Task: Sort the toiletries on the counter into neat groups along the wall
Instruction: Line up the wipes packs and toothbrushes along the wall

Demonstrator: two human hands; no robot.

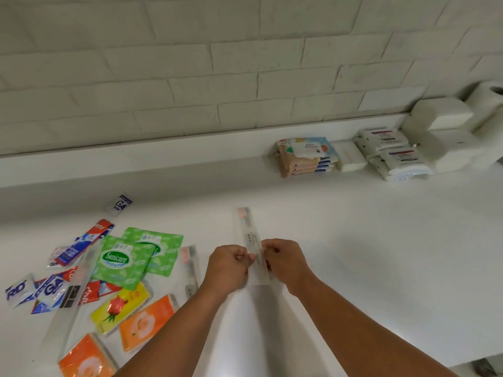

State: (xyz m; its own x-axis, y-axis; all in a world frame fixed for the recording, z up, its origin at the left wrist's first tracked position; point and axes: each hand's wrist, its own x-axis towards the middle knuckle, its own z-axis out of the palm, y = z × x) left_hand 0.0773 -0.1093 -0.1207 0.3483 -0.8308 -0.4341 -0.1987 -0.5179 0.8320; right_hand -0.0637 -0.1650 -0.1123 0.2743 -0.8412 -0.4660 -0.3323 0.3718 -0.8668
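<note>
Left hand (230,263), right hand (281,261) — fingers curled, both pinching clear toothbrush packet (250,235) above counter (353,240).

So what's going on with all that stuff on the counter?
A person is sorting toiletries. The left hand and right hand both pinch one wrapped toothbrush near the middle of the white counter. Stacks of wipes and paper rolls sit along the wall at the right. A jumble of green Sanicare packs, orange packs and toothpaste lies at the left.

Left hand (230,263) and right hand (283,261) meet knuckle to knuckle, fingers (251,257) apparently curled, pinching.
</note>
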